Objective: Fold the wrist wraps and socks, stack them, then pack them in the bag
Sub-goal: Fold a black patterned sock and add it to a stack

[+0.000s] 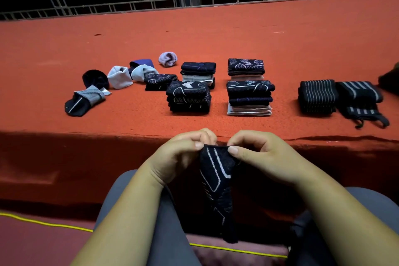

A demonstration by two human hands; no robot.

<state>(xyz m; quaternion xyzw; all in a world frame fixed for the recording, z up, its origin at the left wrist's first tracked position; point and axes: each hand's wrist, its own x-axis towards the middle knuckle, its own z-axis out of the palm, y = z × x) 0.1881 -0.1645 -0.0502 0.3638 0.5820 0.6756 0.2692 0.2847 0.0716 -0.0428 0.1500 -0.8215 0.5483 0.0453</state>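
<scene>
A black sock with white line pattern (218, 181) hangs down over my lap, in front of the red platform's edge. My left hand (183, 151) pinches its top edge on the left, and my right hand (252, 151) pinches the same edge on the right. Several stacks of folded socks stand on the platform: one front left (189, 98), one front right (249, 97), two behind (198, 71) (246, 68). Folded striped wrist wraps (316, 96) lie to the right, one looser wrap (362, 101) beside them. Unfolded socks (119, 79) lie scattered at the left.
The red carpeted platform (194, 34) stretches wide, with a metal railing (177, 2) along its far edge. A dark object (390, 77) pokes in at the right edge. A yellow cord (43, 221) runs across the floor near my knees.
</scene>
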